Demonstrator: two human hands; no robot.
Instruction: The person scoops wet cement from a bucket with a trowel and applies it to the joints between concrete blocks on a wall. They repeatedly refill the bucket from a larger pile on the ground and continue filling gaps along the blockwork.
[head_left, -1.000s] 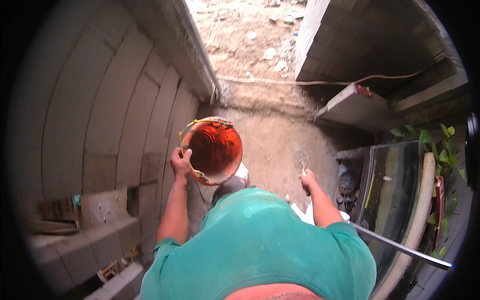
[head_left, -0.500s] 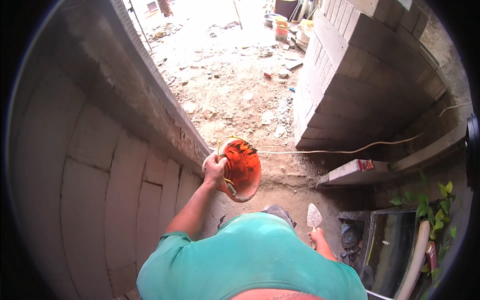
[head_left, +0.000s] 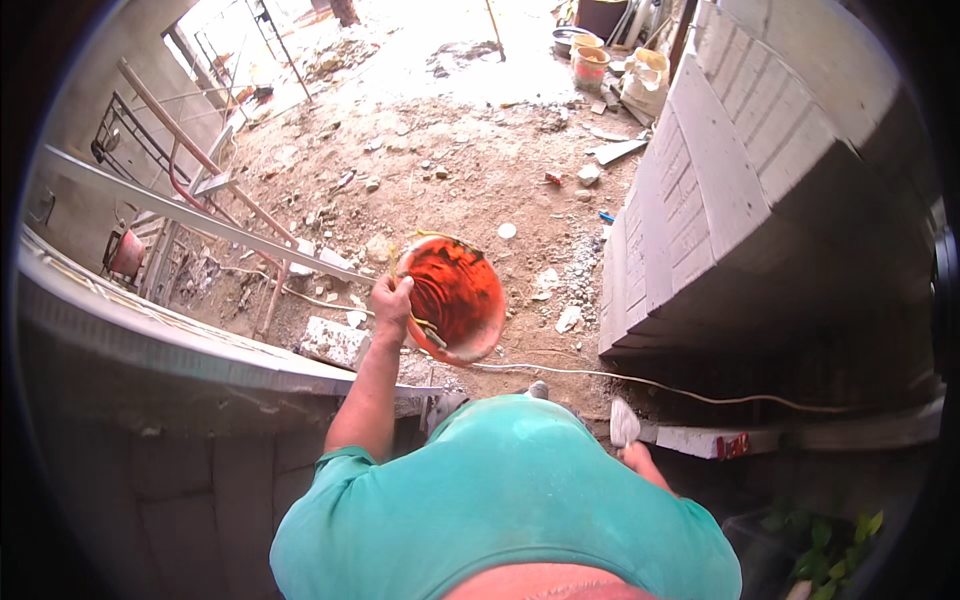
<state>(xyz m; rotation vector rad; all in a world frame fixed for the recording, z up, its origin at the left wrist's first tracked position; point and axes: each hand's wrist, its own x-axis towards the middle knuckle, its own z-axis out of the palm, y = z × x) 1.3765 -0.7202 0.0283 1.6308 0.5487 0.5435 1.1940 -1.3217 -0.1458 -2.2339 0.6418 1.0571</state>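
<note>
Orange, round, seemingly plastic bucket (head_left: 462,300): judged light, stiff; best held by its thin yellow handle (head_left: 393,262), which left grip (head_left: 392,301) pinches. Right grip (head_left: 637,459) clasps pale-bladed trowel (head_left: 625,425).

Left hand (head_left: 391,302) closed, extended forward; left forearm (head_left: 362,400) bare, slanting slightly inward. Right hand (head_left: 635,457) closed, set farther back, well apart from left; right forearm (head_left: 657,473) foreshortened, partly visible.

Orange bucket (head_left: 487,335) now out over rubbly ground (head_left: 400,190) — long metal bar (head_left: 200,217) newly visible, left.
</note>
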